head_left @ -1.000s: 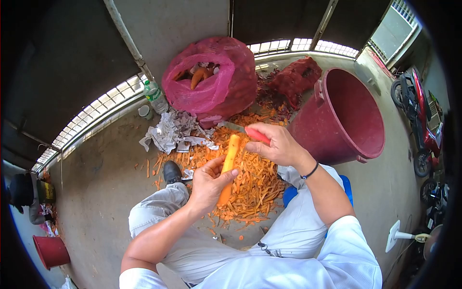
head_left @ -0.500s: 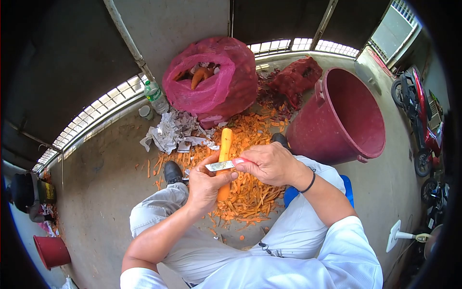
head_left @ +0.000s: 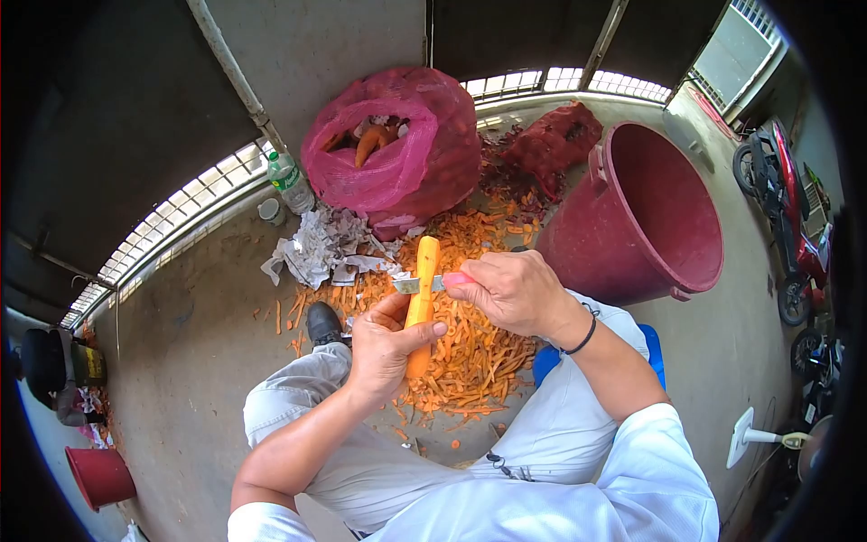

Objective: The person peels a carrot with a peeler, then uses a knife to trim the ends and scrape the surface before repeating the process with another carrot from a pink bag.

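My left hand (head_left: 384, 348) is wrapped round the lower part of a peeled orange carrot (head_left: 424, 271), which stands nearly upright in the view. In my right hand (head_left: 510, 289) is the pink handle of a peeler (head_left: 436, 283), and its metal blade lies across the carrot's upper half. Beneath both hands a heap of orange peelings (head_left: 470, 361) covers the floor between my legs.
A pink mesh sack (head_left: 433, 135) of carrots stands ahead, beside crumpled paper (head_left: 321, 239) and a green-capped bottle (head_left: 291, 182). A red mesh bag (head_left: 551, 144) and large maroon tub (head_left: 587, 226) are at the right. A small red bucket (head_left: 101, 476) sits far left.
The peeler has moved up along the carrot, and its blade now lies across it higher up. My right hand has shifted slightly up and right. My left hand still holds the carrot.
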### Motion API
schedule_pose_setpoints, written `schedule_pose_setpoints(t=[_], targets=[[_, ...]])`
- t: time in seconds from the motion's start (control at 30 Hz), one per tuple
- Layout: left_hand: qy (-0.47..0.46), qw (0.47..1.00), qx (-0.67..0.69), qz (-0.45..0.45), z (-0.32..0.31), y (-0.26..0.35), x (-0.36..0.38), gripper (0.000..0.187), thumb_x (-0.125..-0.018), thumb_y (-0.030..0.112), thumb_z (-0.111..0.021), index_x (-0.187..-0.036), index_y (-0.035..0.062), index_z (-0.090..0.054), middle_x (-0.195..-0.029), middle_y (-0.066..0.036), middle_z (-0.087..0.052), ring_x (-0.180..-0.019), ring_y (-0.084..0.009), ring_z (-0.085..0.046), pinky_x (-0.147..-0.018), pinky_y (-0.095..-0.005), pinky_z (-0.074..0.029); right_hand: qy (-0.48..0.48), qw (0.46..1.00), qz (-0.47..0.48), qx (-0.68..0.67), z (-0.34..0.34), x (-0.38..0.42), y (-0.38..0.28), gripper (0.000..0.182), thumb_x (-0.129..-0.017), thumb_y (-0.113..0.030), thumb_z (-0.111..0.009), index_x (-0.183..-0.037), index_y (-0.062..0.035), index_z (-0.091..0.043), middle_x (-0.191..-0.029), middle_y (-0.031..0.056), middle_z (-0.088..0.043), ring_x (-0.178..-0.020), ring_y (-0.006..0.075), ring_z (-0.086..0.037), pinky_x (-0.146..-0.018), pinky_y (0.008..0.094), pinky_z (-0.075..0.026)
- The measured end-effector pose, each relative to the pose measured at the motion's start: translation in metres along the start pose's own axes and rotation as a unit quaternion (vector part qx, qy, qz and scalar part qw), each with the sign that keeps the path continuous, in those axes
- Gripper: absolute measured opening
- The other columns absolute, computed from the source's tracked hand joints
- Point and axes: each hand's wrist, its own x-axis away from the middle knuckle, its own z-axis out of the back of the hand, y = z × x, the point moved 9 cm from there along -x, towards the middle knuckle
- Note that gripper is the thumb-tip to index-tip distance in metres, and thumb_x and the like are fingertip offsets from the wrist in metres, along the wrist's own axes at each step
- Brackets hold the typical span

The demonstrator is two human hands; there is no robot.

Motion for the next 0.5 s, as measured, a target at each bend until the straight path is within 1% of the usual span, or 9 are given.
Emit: schedule_pose_setpoints(t=[0.07,0.2,0.3,0.4,0.43,0.47,0.5], targets=[[-0.001,1.0,0.007,-0.003,0.002,-0.002,-0.001,0.049,-0.08,-0.008,-0.08,-0.125,-0.0065,-0.061,-0.102,-0.01,-0.07,-0.077,-0.0145,-0.069,-0.062,-0.0281,-0.059,0.022,1.0,0.0,0.008,0.003,-0.001,0.0,0.037,-0.096,-0.038,-0.07,-0.077,-0.0073,-0.063,-0.067,0.011,-0.063,-0.06,0.0317,-0.066,-0.052,0.0438,-0.05],[-0.005,1.0,0.013,-0.007,0.004,-0.003,-0.002,0.054,-0.081,-0.009,-0.08,-0.131,-0.0064,-0.06,-0.106,-0.011,-0.07,-0.08,-0.0149,-0.07,-0.064,-0.0282,-0.061,0.02,0.999,-0.012,0.022,0.006,-0.001,0.006,0.037,-0.096,-0.038,-0.07,-0.078,-0.0072,-0.063,-0.068,0.0113,-0.063,-0.061,0.032,-0.066,-0.052,0.0435,-0.051],[-0.009,1.0,0.013,-0.009,0.003,-0.002,-0.001,0.059,-0.08,-0.009,-0.08,-0.135,-0.0058,-0.059,-0.107,-0.011,-0.07,-0.082,-0.0147,-0.07,-0.064,-0.0278,-0.06,0.009,0.999,-0.021,0.032,0.005,-0.002,0.009,0.036,-0.097,-0.038,-0.068,-0.079,-0.0068,-0.063,-0.07,0.0118,-0.064,-0.063,0.0325,-0.067,-0.054,0.0437,-0.052],[-0.017,1.0,0.005,-0.003,0.001,-0.002,-0.001,0.063,-0.08,-0.01,-0.08,-0.138,-0.0057,-0.057,-0.109,-0.011,-0.07,-0.082,-0.0148,-0.07,-0.064,-0.0284,-0.06,0.018,0.999,-0.038,0.027,0.008,-0.002,0.026,0.036,-0.099,-0.038,-0.065,-0.081,-0.0075,-0.065,-0.072,0.0125,-0.066,-0.066,0.0339,-0.067,-0.056,0.0445,-0.053],[-0.017,1.0,0.006,-0.003,0.002,-0.004,0.001,0.063,-0.08,-0.01,-0.08,-0.138,-0.0057,-0.057,-0.109,-0.011,-0.07,-0.082,-0.0148,-0.07,-0.064,-0.0284,-0.06,0.033,0.996,-0.056,0.057,0.011,-0.001,0.036,0.037,-0.1,-0.039,-0.064,-0.081,-0.0071,-0.065,-0.073,0.0126,-0.066,-0.067,0.0343,-0.068,-0.057,0.045,-0.053],[-0.013,1.0,0.003,0.008,0.004,-0.008,0.004,0.064,-0.079,-0.01,-0.08,-0.139,-0.006,-0.056,-0.11,-0.011,-0.07,-0.085,-0.0149,-0.07,-0.068,-0.0284,-0.061,0.048,0.992,-0.073,0.087,0.016,-0.002,0.045,0.038,-0.101,-0.039,-0.062,-0.081,-0.0067,-0.065,-0.074,0.0128,-0.066,-0.068,0.0348,-0.068,-0.059,0.0454,-0.054],[-0.011,1.0,0.0,0.019,0.005,-0.011,0.005,0.065,-0.079,-0.01,-0.081,-0.139,-0.0064,-0.056,-0.112,-0.011,-0.069,-0.087,-0.0149,-0.07,-0.071,-0.0285,-0.061,0.038,0.986,-0.154,0.054,0.023,-0.001,0.071,0.042,-0.102,-0.042,-0.061,-0.081,-0.0053,-0.066,-0.075,0.0134,-0.069,-0.07,0.0363,-0.068,-0.06,0.0463,-0.053]])
